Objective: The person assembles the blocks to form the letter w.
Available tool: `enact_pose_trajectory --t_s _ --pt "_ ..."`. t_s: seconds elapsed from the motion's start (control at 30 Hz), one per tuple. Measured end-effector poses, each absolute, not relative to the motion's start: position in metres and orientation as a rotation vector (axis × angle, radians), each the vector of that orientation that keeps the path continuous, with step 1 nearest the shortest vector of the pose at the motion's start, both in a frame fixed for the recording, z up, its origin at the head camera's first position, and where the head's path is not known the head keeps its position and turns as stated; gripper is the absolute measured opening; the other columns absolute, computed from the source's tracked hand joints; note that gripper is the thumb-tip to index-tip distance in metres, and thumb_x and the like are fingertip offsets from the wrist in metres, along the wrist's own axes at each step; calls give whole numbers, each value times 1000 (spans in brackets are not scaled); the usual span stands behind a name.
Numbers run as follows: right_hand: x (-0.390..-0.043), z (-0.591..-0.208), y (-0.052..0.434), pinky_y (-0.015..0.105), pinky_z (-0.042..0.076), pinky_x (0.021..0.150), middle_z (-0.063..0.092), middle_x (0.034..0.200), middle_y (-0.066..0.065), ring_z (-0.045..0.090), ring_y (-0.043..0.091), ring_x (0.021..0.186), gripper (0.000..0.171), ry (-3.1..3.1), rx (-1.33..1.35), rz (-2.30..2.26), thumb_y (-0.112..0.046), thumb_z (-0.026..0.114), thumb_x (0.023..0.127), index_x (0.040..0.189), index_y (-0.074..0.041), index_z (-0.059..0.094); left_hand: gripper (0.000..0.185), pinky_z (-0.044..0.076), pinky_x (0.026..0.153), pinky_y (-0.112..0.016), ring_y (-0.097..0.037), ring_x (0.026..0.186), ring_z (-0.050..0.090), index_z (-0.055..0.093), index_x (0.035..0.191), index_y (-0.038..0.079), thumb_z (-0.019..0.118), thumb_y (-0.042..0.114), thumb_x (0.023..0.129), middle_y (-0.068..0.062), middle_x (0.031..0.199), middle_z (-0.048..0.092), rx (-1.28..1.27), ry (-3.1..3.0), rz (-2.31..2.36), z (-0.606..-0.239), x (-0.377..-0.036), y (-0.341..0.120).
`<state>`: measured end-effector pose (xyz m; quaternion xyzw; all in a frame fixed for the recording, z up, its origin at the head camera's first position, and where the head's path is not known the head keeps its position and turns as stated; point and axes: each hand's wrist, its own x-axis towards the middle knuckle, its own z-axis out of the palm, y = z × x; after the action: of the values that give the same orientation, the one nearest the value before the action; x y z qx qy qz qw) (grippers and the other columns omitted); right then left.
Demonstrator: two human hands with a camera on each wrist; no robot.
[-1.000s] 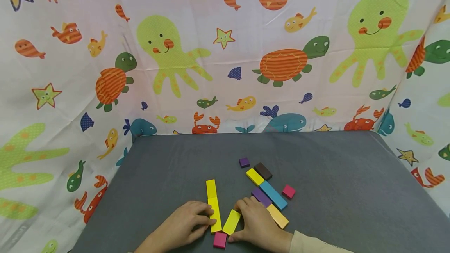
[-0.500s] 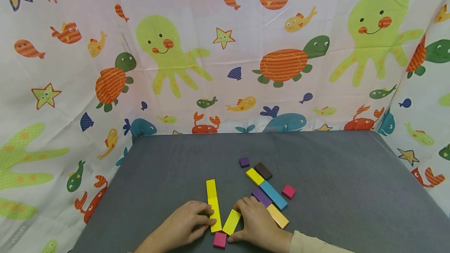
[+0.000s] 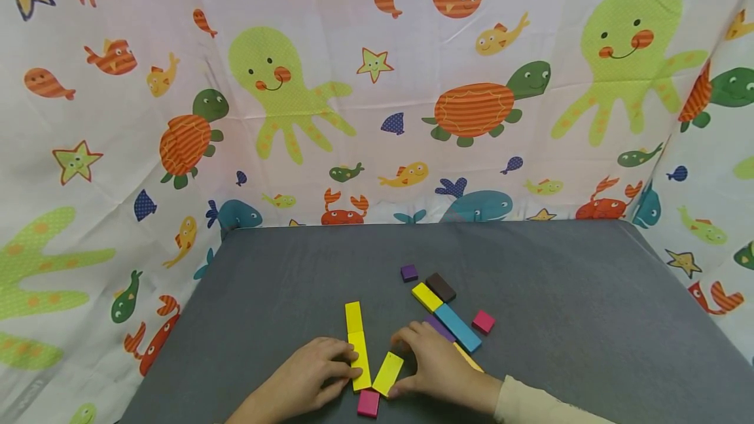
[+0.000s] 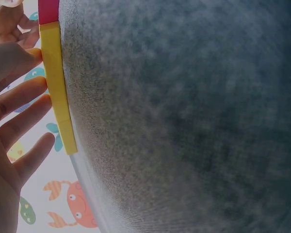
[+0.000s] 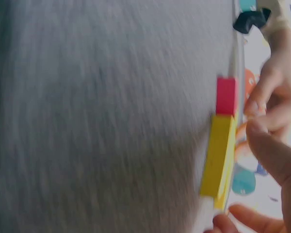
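Note:
My left hand (image 3: 318, 371) rests its fingertips along a long yellow block (image 3: 359, 362), with a shorter yellow block (image 3: 353, 317) end to end beyond it. In the left wrist view its fingers (image 4: 26, 114) are spread and fairly straight against the yellow side. A second short yellow block (image 3: 388, 374) slants off to the right, making a V with the long one. At the V's point sits a pink block (image 3: 368, 404). My right hand (image 3: 442, 368) hovers just right of the slanted block, its thumb and fingers parted around it; the right wrist view shows a gap beside the yellow block (image 5: 217, 158).
Right of the hands, a diagonal cluster holds a yellow block (image 3: 427, 298), a dark brown block (image 3: 440, 287), a blue block (image 3: 458, 328), and partly hidden purple (image 3: 439, 328) and light orange (image 3: 468, 358) blocks. A purple cube (image 3: 409, 273) and red cube (image 3: 484, 322) lie nearby.
My right hand has loosened from the slanted yellow block and shifted slightly right, covering more of the purple and light orange blocks. The left hand and the blocks stay put.

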<state>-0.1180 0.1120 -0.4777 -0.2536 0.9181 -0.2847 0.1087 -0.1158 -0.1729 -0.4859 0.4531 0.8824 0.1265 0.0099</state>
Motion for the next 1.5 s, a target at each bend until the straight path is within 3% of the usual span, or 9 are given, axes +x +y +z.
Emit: enact_pose_trajectory --t_s 0.37,0.7,0.93,1.23,1.5 --pt "-148 -468 152 27 52 82 62 107 -1 56 15 96 57 2714 -820 -986 -36 85 76 126 -18 63 25 54 99 -33 -5 109 60 71 118 35 66 30 95 13 120 65 1421 2768 378 -487 -115 -173" --pt "-210 -473 195 40 53 88 67 116 0 55 20 104 41 2796 -924 -953 -19 75 87 128 -18 67 24 54 98 -33 -5 109 60 72 117 34 67 29 94 13 119 65 1424 2776 383 -486 -115 -174" --pt "-234 -479 203 44 53 92 67 119 -2 52 18 107 41 2772 -996 -860 -24 78 84 124 -21 70 24 54 98 -33 -5 109 60 72 117 34 66 29 94 13 120 65 1433 2772 390 -486 -115 -173" --pt "-237 -480 195 45 52 96 58 130 2 47 21 114 56 2712 -1131 -651 -27 83 78 131 -22 65 23 55 98 -33 -5 108 61 72 116 34 67 29 94 13 120 65 1458 2785 399 -487 -115 -173" --pt "-244 -482 193 45 48 96 55 128 1 44 20 113 60 2705 -1084 -624 -25 85 76 132 -22 65 23 55 98 -34 -5 109 61 72 116 35 67 30 94 13 120 65 1441 2775 388 -487 -115 -172"
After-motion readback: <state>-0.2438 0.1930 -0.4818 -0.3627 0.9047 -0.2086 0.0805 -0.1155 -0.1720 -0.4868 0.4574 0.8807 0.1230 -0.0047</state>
